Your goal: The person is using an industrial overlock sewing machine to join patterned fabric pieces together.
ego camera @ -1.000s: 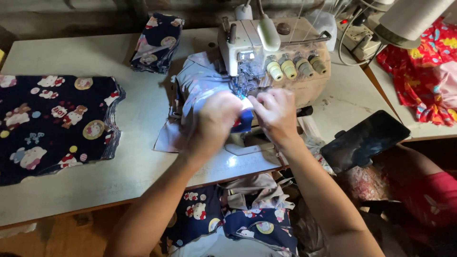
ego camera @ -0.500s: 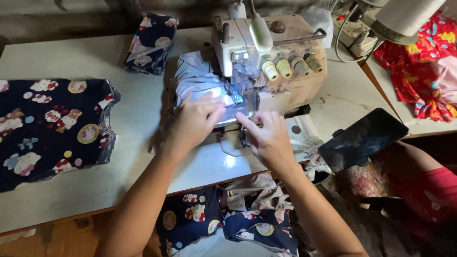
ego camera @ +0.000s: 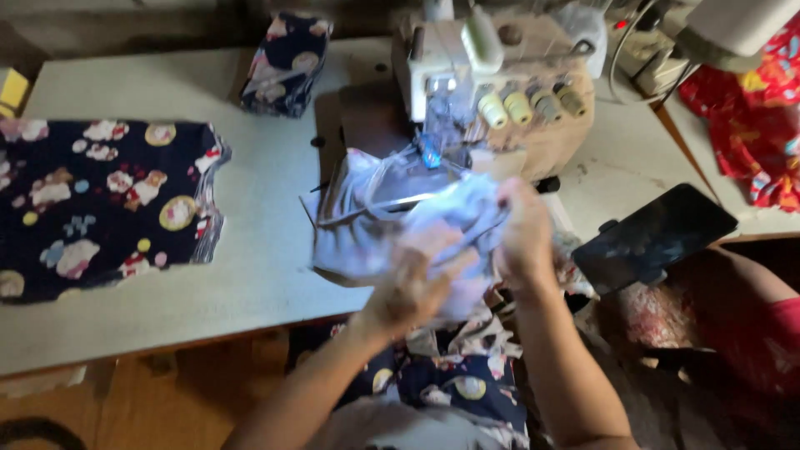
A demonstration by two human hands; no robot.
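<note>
Both hands motion-blurred: left hand (ego camera: 410, 287) and right hand (ego camera: 523, 237), fingers indistinct, grip on the pale blue-grey fabric bundle (ego camera: 392, 225) unclear. Needle area of the white overlock sewing machine (ego camera: 454, 67) hidden behind glare. Dark printed fabric panel (ego camera: 100, 204) cut off at left edge.

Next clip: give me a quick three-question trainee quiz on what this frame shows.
1. True or false: both hands grip the pale blue cloth.
2. What lies flat at the table's left end?
A. red cloth
B. dark printed fabric
C. a phone
3. Which machine stands behind the cloth?

Key:
1. True: left hand and right hand both hold it.
2. B, the dark printed fabric.
3. A sewing machine with thread cones.
</note>
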